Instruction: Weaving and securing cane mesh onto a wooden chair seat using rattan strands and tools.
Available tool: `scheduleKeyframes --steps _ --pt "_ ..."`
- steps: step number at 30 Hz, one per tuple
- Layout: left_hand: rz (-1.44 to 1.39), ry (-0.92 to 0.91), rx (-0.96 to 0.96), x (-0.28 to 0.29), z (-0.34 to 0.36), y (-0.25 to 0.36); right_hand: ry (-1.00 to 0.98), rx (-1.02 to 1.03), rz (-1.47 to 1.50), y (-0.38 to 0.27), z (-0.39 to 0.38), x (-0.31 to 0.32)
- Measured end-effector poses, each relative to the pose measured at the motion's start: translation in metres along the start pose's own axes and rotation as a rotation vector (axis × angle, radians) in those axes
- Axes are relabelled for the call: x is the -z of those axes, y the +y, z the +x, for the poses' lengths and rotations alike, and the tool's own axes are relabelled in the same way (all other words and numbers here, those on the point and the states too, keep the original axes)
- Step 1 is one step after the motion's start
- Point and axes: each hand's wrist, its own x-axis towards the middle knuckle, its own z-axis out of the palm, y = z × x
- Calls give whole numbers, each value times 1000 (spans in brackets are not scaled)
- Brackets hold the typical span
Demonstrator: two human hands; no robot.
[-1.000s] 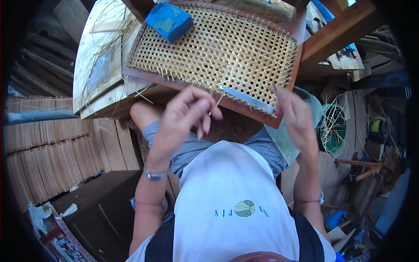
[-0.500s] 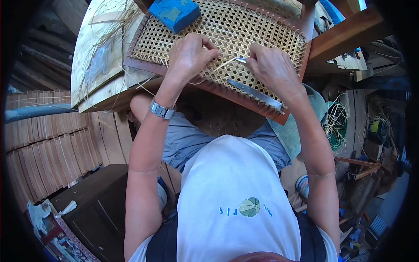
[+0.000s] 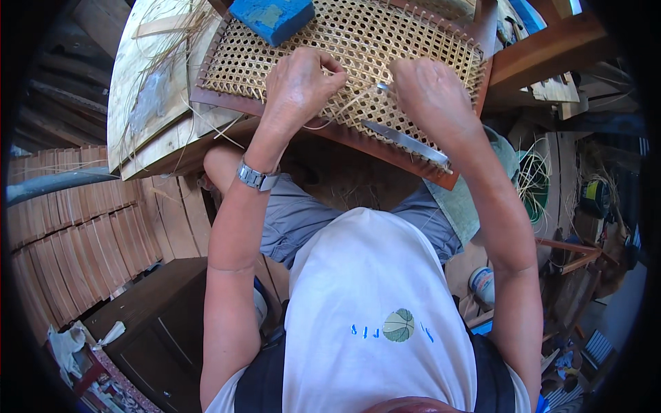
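A woven cane panel [image 3: 241, 65] in a reddish-brown wooden frame lies slanted in front of me, with pegs along its edges. Over its middle, my left hand [image 3: 301, 82] is closed in a pinch, thumb against forefinger; whatever is between them is too small to make out. My right hand [image 3: 432, 93] is closed around a small metal tool [image 3: 383, 87], whose silvery end pokes out toward the left hand just above the weave. The rest of this tool is hidden in the fist. Below the right hand, a flat metal blade [image 3: 406, 142] rests along the panel's near edge.
A blue block [image 3: 272, 19] sits on the panel's far left part. Loose cane strands [image 3: 162, 51] lie on the pale wooden board [image 3: 127, 131] at left. Wooden beams [image 3: 551, 51] stand at far right, with a green basin of strands [image 3: 533, 186] below.
My right hand has turned slightly and moved a little up, so less of the metal tool shows. The left hand stays nearly in place, still pinched.
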Motion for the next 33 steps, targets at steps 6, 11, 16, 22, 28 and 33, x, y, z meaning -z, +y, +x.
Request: scheduleKeyframes --steps 6,11,16,22,28,33 --pt "-77 -42 46 -4 1 -7 48 30 10 -10 -5 2" --pt "-124 -60 50 -4 1 -12 -50 47 -56 -17 5 4" --pt "-111 -51 24 -4 1 -10 -93 -105 80 -19 16 -8" --pt "-116 -70 -87 -13 6 -15 -62 -137 271 0 24 -12" --pt "-37 -133 -105 -9 -1 6 -252 -315 234 -3 27 -5" --pt "155 -73 -91 1 -12 0 -2 -85 89 1 14 0"
